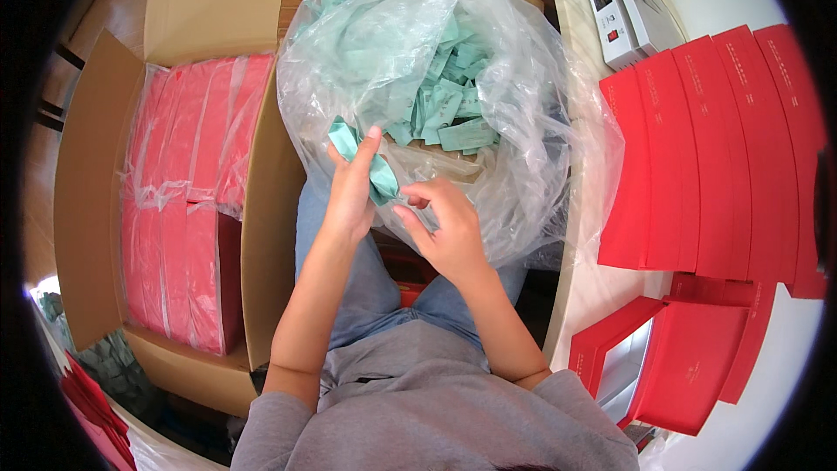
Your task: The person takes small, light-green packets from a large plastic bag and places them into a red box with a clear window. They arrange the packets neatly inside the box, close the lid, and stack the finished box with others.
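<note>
My left hand (350, 189) is closed around a few small mint-green foil packets (382, 180), which stick out above and beside its fingers. Close to their lower end is my right hand (446, 225), its thumb and forefinger curved and apart with nothing gripped between them. Just beyond both hands bulges a large clear plastic bag (523, 157), its mouth open toward me. Many loose green packets (449, 105) of the same kind fill it, some seen only through the cloudy plastic.
At left stands an open cardboard box (96, 201) of plastic-wrapped red boxes (179, 253). A pale table (575, 296) at right carries a row of upright red boxes (689, 157), an open red box (689, 366) with a pale inside, and a white sealing machine (623, 9).
</note>
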{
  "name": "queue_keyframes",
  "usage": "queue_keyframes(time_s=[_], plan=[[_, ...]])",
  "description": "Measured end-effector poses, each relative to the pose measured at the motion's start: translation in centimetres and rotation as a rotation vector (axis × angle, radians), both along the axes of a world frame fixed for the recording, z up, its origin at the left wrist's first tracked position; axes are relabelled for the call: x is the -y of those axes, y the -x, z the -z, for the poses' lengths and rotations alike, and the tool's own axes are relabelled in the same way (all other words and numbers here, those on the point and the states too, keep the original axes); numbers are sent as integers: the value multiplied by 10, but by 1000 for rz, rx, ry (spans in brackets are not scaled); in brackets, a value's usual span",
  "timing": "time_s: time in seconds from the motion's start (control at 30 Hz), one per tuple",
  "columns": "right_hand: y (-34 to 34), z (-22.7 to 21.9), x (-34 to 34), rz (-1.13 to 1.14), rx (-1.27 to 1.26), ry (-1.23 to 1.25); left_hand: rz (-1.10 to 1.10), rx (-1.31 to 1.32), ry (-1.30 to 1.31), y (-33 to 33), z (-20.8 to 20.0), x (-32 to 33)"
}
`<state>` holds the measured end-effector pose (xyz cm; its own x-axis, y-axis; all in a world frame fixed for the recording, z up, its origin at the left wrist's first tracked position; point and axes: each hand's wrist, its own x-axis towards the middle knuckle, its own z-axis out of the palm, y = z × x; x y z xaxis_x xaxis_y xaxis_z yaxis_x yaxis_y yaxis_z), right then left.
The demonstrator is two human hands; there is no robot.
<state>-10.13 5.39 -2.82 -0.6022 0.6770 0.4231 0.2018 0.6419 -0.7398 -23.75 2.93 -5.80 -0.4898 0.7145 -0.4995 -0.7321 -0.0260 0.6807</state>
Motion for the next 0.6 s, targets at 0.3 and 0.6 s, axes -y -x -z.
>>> queue_keyframes(time_s=[0.3,0.6], plan=[[0,-3,-3,-99,1,-190,-91,-120,11,-10,-10,4],[1,-9,2,-126,-157,-71,-3,-22,-129,-5,-19,9]])
